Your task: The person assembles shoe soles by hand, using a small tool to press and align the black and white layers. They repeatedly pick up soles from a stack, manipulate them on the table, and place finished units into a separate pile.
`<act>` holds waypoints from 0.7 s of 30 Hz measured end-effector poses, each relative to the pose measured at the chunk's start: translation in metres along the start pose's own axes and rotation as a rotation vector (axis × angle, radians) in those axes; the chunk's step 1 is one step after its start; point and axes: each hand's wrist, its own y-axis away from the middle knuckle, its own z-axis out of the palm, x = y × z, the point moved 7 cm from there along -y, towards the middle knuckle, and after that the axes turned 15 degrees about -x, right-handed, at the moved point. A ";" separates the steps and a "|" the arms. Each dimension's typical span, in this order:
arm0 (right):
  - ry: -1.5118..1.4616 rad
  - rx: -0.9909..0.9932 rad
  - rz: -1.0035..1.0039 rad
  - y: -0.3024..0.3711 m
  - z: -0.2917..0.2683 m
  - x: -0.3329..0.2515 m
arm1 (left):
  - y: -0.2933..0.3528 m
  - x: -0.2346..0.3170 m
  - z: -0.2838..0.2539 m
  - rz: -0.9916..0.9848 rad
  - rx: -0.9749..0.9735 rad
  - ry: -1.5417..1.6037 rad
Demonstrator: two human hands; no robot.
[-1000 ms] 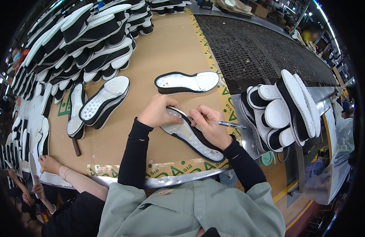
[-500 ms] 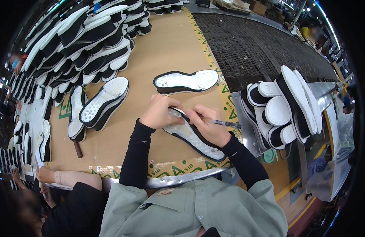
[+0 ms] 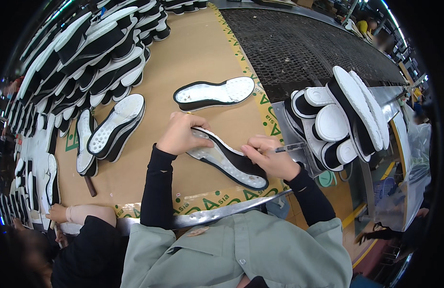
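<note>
A black-and-white shoe sole (image 3: 237, 169) lies slantwise before me on the brown-papered table, its clear studded inside face turned up. My left hand (image 3: 181, 134) grips its far-left end, thumb on the inner face and fingers round the edge. At the sole's right-hand edge, my right hand (image 3: 271, 156) holds a clear-barrelled pen (image 3: 290, 147) in closed fingers. The pen's rear end points right; its tip is hidden by the fingers. Just beyond my hands rests another sole (image 3: 214, 92). Two more soles, one wide (image 3: 117, 127) and one narrow (image 3: 86, 144), stand to the left.
A tall heap of soles (image 3: 94, 53) fills the back left. Stacked soles (image 3: 334, 122) stand on a metal ledge at the right. Behind is a dark mesh surface (image 3: 298, 53). A brown stick (image 3: 90, 186) lies near the left soles. A co-worker's arm (image 3: 90, 214) reaches in at lower left.
My right hand has moved right along the sole's edge with the pen, away from my left hand. More of the white rim shows between them. The whole view has shifted slightly.
</note>
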 end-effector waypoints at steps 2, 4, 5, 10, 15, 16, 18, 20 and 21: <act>0.006 -0.009 0.029 0.008 -0.004 0.002 | 0.001 0.000 0.000 0.000 -0.004 -0.004; -0.012 0.004 0.071 0.018 -0.007 0.006 | 0.000 0.000 0.000 0.007 -0.010 0.008; -0.034 0.020 0.095 0.024 -0.008 0.008 | 0.000 0.000 0.000 -0.001 -0.015 0.007; -0.145 0.108 0.167 0.052 -0.010 0.019 | 0.002 0.001 -0.001 -0.002 -0.017 0.021; -0.206 0.201 0.193 0.068 -0.005 0.031 | 0.003 0.007 -0.002 -0.009 -0.006 -0.062; -0.243 0.217 0.192 0.069 -0.004 0.032 | 0.004 0.010 -0.003 -0.015 -0.007 -0.092; -0.319 0.251 0.191 0.072 -0.001 0.032 | 0.005 0.022 0.002 -0.041 -0.080 -0.180; -0.293 0.251 0.194 0.071 -0.002 0.030 | 0.004 0.044 0.018 0.001 -0.175 -0.285; -0.277 0.249 0.196 0.070 -0.002 0.030 | 0.003 0.060 0.032 0.055 -0.229 -0.342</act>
